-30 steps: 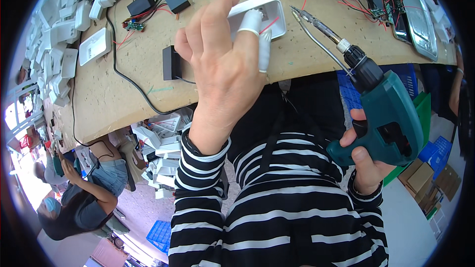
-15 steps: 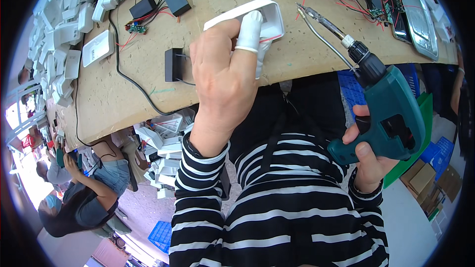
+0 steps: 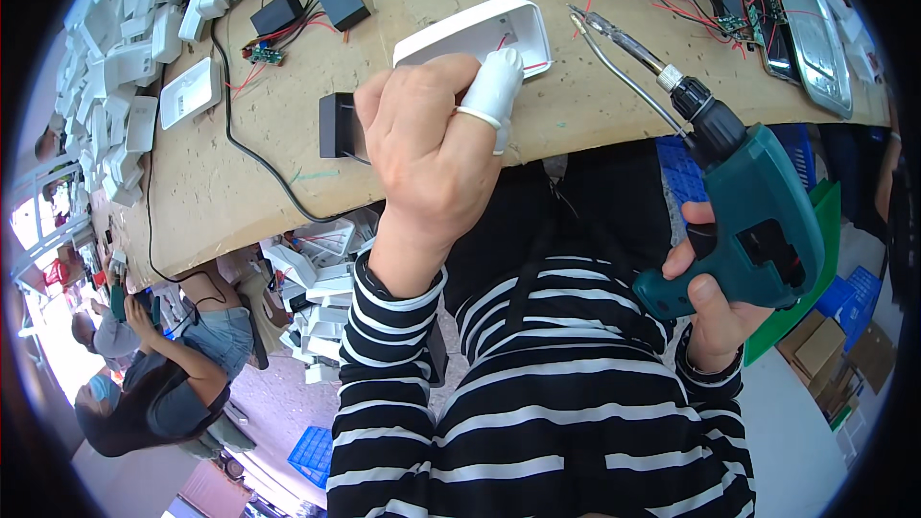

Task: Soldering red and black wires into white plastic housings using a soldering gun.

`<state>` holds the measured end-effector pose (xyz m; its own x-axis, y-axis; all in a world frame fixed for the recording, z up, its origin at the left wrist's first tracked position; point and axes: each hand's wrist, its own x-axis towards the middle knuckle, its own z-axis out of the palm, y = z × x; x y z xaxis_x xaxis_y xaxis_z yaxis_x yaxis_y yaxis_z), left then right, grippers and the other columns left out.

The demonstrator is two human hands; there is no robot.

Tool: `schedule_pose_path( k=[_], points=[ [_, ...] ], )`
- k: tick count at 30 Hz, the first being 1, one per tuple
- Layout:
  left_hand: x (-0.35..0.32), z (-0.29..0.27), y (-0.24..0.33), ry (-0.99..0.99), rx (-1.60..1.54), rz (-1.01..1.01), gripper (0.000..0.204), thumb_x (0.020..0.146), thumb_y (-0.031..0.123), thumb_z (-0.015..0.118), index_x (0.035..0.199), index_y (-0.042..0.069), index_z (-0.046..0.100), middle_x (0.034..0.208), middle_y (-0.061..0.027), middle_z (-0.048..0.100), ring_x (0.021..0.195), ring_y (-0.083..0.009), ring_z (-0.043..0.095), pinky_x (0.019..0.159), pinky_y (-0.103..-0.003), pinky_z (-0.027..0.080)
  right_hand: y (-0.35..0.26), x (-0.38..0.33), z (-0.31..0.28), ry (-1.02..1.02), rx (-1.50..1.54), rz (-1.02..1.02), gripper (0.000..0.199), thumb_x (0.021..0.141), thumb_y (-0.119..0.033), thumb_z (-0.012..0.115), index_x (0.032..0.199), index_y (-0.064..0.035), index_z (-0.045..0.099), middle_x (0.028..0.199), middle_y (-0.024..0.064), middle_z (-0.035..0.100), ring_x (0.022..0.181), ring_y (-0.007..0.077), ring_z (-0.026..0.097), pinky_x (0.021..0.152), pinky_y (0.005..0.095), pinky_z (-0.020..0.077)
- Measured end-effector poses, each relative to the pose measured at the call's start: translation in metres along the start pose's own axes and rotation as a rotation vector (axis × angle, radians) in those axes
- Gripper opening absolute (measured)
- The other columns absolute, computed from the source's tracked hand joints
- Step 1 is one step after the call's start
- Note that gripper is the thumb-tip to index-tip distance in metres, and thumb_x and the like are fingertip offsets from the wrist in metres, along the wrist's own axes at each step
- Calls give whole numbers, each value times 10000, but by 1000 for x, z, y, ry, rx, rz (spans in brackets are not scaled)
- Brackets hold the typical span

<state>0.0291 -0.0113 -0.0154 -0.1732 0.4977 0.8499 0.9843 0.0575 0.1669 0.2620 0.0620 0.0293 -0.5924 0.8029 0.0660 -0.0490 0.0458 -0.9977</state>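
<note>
Nearby, black boxes (image 3: pixel 338 125), red wires (image 3: pixel 278 31) crowd white casing (image 3: pixel 484 29).

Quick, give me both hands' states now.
Left hand: closed on the white casing.
Right hand: closed on the green drill.

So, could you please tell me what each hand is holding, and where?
Right hand grips the green power drill by its handle; left hand rests on the white plastic casing at its near edge.

Left hand (image 3: pixel 432 153) on white plastic casing (image 3: pixel 480 31), right hand (image 3: pixel 715 302) gripping green drill (image 3: pixel 743 221), workbench (image 3: pixel 240 182)
</note>
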Motion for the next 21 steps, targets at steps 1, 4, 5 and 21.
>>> schedule_pose_path(
  k=[1,4,5,21],
  points=[
    [0,-1,0,-1,0,0,289,574,30,618,860,38,659,760,-27,563,625,-150,506,620,-292,331,0,-1,0,0,0,1,613,736,-121,635,1228,82,331,1042,253,532,672,185,594,566,272,503],
    [2,-1,0,-43,31,-3,260,571,39,628,829,45,656,761,-17,562,622,-142,503,612,-286,290,2,-3,-4,-28,17,26,637,740,-130,652,1243,78,321,1055,258,532,685,187,598,578,274,509],
    [4,-1,0,-49,74,-6,228,573,47,634,801,50,648,759,-12,561,619,-138,502,623,-291,274,3,-4,-6,-72,34,-6,642,743,-130,656,1250,74,319,1063,261,530,691,189,600,585,276,512],
    [14,9,-6,-190,184,-112,129,602,23,660,728,16,635,930,-46,592,780,-190,532,771,-316,357,19,-13,-2,-390,-21,31,578,748,-37,628,1252,34,354,1143,220,514,760,174,590,662,294,505]
  ],
)
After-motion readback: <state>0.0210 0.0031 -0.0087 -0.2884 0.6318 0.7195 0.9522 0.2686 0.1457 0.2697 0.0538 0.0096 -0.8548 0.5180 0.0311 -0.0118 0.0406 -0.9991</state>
